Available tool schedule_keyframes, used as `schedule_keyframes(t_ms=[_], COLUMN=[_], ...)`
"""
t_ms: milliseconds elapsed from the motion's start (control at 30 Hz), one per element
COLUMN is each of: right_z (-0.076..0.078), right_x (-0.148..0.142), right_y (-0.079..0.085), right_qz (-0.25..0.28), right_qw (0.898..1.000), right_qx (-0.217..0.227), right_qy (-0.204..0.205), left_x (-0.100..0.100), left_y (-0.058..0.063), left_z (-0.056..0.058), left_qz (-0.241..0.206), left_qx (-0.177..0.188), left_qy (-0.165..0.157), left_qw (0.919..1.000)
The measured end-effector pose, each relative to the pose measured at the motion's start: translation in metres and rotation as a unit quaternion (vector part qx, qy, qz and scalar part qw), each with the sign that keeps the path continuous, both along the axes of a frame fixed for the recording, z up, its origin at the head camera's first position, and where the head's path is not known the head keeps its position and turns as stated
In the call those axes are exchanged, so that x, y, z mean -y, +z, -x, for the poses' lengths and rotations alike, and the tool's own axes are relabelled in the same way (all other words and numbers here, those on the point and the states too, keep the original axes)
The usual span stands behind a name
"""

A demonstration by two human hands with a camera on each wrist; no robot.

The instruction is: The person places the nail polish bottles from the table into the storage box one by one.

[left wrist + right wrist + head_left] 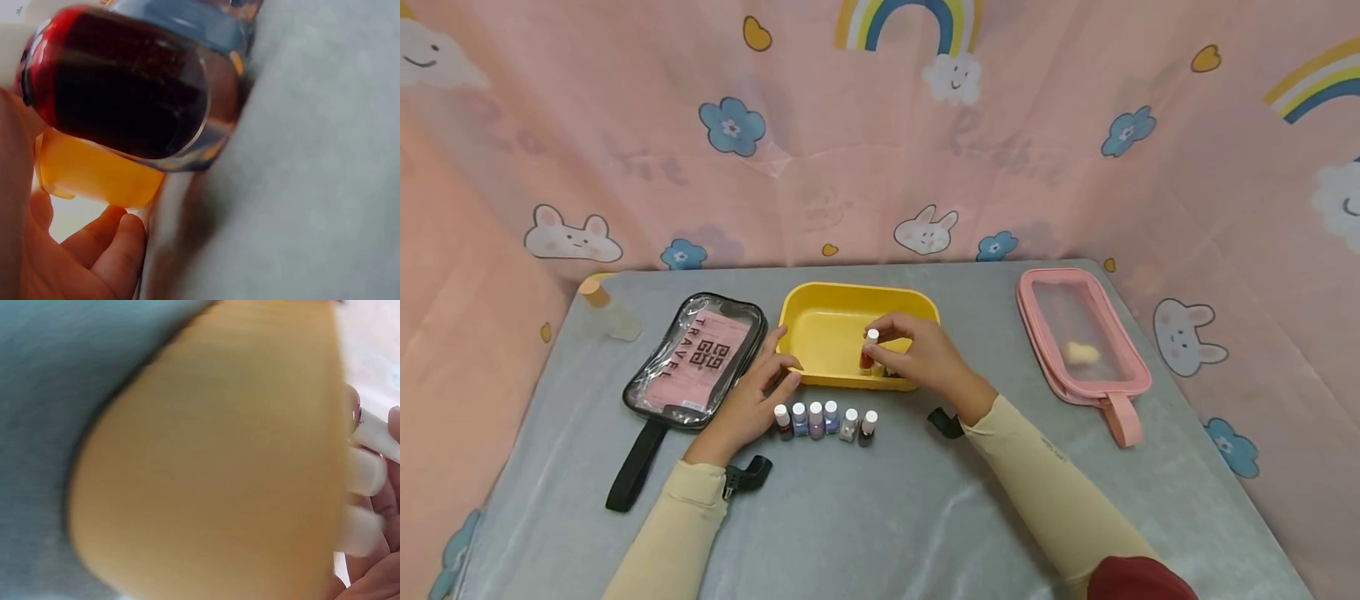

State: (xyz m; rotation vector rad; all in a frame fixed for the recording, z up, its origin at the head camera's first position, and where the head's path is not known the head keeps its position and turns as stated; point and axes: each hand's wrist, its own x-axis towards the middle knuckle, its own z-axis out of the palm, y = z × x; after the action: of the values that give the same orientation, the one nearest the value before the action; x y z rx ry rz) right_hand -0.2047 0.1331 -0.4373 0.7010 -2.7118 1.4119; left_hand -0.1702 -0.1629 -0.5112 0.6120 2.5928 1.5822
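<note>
My right hand (928, 354) pinches a small red nail polish bottle (867, 362) by its white cap, upright over the front right of the yellow tray (842, 381). My left hand (747, 410) touches the tray's left front corner with loosely extended fingers. Several nail polish bottles (816, 422) with white caps stand in a row before the tray, in dark, lilac, blue and silvery shades. A dark red bottle (125, 87) looms close in the left wrist view. Past the blurred tray wall (212, 456) in the right wrist view, white caps (365, 470) show beside the fingers.
A clear black-edged pouch (696, 362) with a pink insert lies left of the tray. Behind it is a clear bottle (617, 317) with a tan cap. To the right lies a pink see-through pouch (1086, 333) with something yellow visible. A patterned pink cloth hangs behind the table.
</note>
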Motion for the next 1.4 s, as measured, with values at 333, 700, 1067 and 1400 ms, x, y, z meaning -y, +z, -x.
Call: schedule_keyframes(t_ms=[333, 700, 1067, 1400], right_z=[0.006, 0.003, 0.003, 0.003], right_x=[0.002, 0.002, -0.003, -0.003], right_y=[-0.011, -0.013, -0.012, -0.009], right_qz=[-0.095, -0.127, -0.098, -0.097], right_qw=[0.995, 0.991, 0.993, 0.992], right_qx=[0.030, 0.022, 0.059, 0.081], right_qy=[0.019, 0.036, 0.028, 0.026], left_x=[0.001, 0.001, 0.000, 0.000], left_y=[-0.003, -0.003, -0.001, -0.002], left_z=[0.002, 0.001, 0.001, 0.001], left_qz=[0.004, 0.000, 0.006, 0.004], left_qx=[0.000, 0.003, 0.005, 0.005], left_qy=[0.002, 0.002, 0.002, 0.001], left_qw=[1.0000, 1.0000, 1.0000, 1.0000])
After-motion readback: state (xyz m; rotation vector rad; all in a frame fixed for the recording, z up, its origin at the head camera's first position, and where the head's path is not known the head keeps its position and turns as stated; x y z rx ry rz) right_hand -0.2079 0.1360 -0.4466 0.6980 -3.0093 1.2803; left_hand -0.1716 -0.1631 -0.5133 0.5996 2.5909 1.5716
